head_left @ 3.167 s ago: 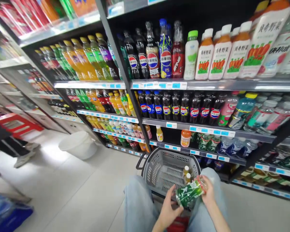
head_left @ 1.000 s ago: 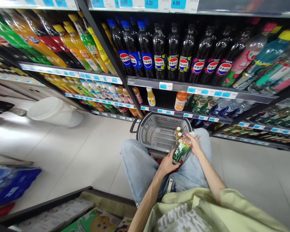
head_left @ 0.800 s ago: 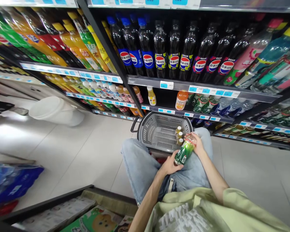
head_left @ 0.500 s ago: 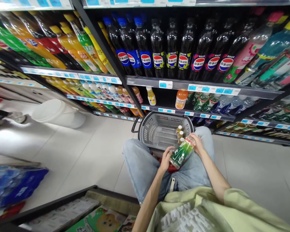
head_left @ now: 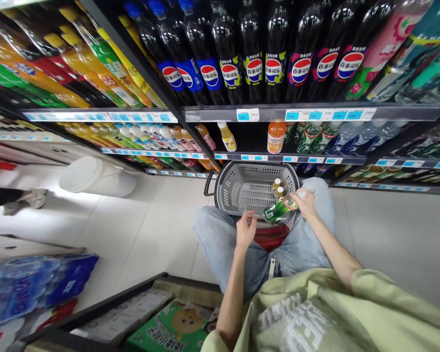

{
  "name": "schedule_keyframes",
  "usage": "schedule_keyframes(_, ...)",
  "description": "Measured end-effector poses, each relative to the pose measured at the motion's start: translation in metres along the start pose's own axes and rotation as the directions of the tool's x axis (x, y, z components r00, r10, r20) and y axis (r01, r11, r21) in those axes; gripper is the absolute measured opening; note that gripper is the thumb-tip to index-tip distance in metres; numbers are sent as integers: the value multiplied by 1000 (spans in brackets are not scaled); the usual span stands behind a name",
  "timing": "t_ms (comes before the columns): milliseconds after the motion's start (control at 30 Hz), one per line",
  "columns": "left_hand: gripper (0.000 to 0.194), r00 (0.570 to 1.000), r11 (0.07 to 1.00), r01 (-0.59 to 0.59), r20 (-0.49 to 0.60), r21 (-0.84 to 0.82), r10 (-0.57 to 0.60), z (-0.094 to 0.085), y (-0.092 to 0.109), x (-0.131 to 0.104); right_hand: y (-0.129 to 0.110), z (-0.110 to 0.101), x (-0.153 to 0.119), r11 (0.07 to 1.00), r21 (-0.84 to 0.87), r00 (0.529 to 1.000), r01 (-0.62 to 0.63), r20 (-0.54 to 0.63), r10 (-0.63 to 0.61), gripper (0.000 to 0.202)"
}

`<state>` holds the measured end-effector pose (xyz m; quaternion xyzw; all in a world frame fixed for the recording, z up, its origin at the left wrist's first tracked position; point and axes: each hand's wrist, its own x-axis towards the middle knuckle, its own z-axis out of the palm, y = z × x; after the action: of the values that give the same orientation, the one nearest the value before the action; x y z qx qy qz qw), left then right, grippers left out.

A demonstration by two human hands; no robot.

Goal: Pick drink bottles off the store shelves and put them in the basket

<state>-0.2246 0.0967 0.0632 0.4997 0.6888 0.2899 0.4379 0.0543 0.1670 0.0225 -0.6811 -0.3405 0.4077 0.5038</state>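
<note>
My right hand [head_left: 304, 203] grips a plastic bottle [head_left: 277, 210] with a green label near its neck. The bottle tilts, its base pointing left, over the near right part of a grey shopping basket [head_left: 229, 188]. Left of the bottle's base and apart from it, my left hand [head_left: 246, 227] is at the basket's near rim. Its fingers are loosely bent, slightly blurred, with nothing seen in them. Several small bottles with white caps [head_left: 277, 183] stand inside the basket on the right, partly hidden by the held bottle.
Shelves ahead carry cola bottles [head_left: 254, 68], an orange drink bottle [head_left: 276, 138] and a yellow drink bottle [head_left: 227, 137]. A white bucket [head_left: 95, 177] lies on the floor at left, near another person's shoe [head_left: 34, 199]. Boxes [head_left: 176, 325] are close behind me on the left.
The green-labelled bottle has moved forward from my lap to over the basket in my right hand. My left hand has let go of its base. The view has shifted slightly.
</note>
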Motion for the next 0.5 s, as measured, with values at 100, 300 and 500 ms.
schedule_keyframes(100, 23, 996, 972, -88, 14, 217, 87, -56, 15, 28, 1, 0, 1, 989, -126, 989, 79, -116, -94, 52)
schedule_keyframes(300, 36, 1000, 779, 11, -19, 627, 1, -148, 14, 113, 0, 2, 3, 933, -331, 958, 137, -194, -209, 51)
schedule_keyframes(500, 49, 916, 539, -126, 306, 833, -259, -119, -6, 156, 15, 3, 2, 796, -538, 957, 279, 220, -187, 34)
